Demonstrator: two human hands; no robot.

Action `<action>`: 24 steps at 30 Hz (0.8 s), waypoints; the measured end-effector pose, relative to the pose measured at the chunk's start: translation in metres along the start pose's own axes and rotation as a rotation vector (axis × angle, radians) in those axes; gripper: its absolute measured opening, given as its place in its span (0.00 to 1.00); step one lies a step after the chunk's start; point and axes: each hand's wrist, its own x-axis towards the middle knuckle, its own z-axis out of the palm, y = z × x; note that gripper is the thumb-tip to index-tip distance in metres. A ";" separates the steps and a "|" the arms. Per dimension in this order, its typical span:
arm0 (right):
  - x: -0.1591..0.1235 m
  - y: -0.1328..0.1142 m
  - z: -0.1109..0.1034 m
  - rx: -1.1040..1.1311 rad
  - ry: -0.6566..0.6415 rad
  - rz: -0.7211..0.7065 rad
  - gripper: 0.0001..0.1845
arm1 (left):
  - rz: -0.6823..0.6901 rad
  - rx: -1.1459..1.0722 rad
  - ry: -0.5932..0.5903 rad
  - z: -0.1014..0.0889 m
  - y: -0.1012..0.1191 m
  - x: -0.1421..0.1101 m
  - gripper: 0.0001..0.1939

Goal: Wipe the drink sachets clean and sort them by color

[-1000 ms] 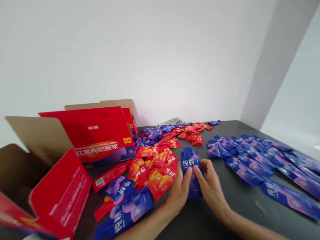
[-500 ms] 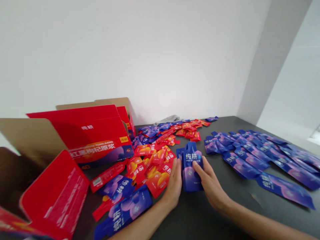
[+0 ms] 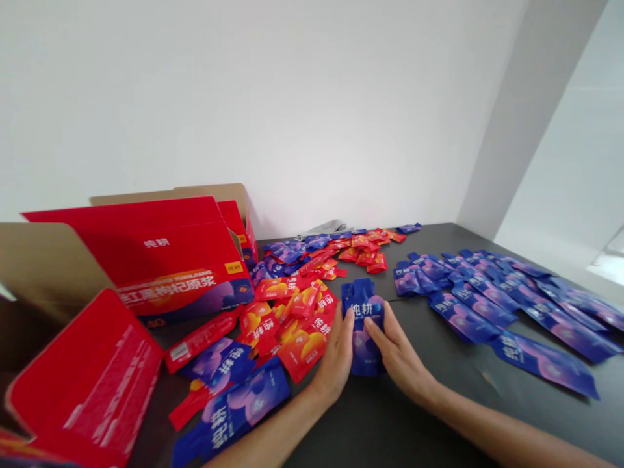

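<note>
Between my two hands stands a stack of blue-purple drink pouches [image 3: 365,354], upright over the dark table, printed faces toward me. My left hand [image 3: 337,354] presses along the left edge, its fingers closed against the pouches. My right hand [image 3: 397,351] grips the right edge, the thumb lying across the front pouch. How many pouches are in the stack I cannot tell. Just left of my left hand lies a heap of red-orange pouches [image 3: 299,351]. A blue pouch [image 3: 244,406] lies beside my left forearm.
Open red cartons [image 3: 180,260] stand at the left, one flap [image 3: 92,383] leaning toward me. Mixed red and blue pouches [image 3: 316,250] lie at the back by the wall. Rows of blue pouches [image 3: 492,292] spread over the right of the dark table [image 3: 439,429].
My left hand has closed in on the pouches, and their edges now line up into one stack. The view has shifted slightly, moving the scene a little left.
</note>
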 end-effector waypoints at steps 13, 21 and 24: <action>-0.009 0.003 -0.019 -0.133 -0.025 -0.160 0.16 | 0.101 0.253 -0.196 -0.001 0.004 -0.003 0.31; -0.002 0.001 -0.017 -0.194 0.020 -0.172 0.17 | 0.078 0.103 -0.185 -0.001 0.011 0.001 0.23; 0.003 0.000 -0.018 -0.102 -0.046 -0.167 0.18 | -0.048 0.019 -0.104 -0.002 0.007 0.005 0.25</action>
